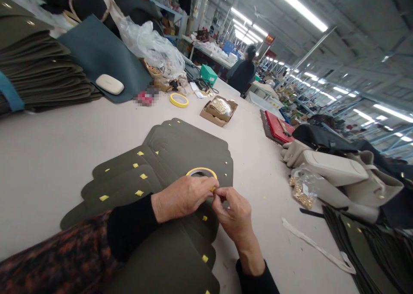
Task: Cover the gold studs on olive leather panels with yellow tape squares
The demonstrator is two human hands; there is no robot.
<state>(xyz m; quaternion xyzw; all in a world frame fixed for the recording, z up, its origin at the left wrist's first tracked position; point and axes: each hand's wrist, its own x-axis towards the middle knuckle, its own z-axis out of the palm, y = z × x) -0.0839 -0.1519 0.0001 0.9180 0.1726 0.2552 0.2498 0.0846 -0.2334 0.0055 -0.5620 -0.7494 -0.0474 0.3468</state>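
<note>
Several dark olive leather panels [180, 147] lie fanned out on the table, most marked with small yellow tape squares [103, 197]. My left hand [182, 197] is closed around a yellow tape roll [201, 171] held over the panels. My right hand [234, 214] pinches the loose yellow tape end right beside the left fingertips. Both hands touch at the tape, above the middle of the fan.
A second tape roll [179, 100], a cardboard box of gold fittings [219, 109], a stack of olive panels [38, 66], a bag of gold hardware [301, 193], beige bags [335, 169] and a red case [279, 128] lie around. A person [241, 72] stands far back.
</note>
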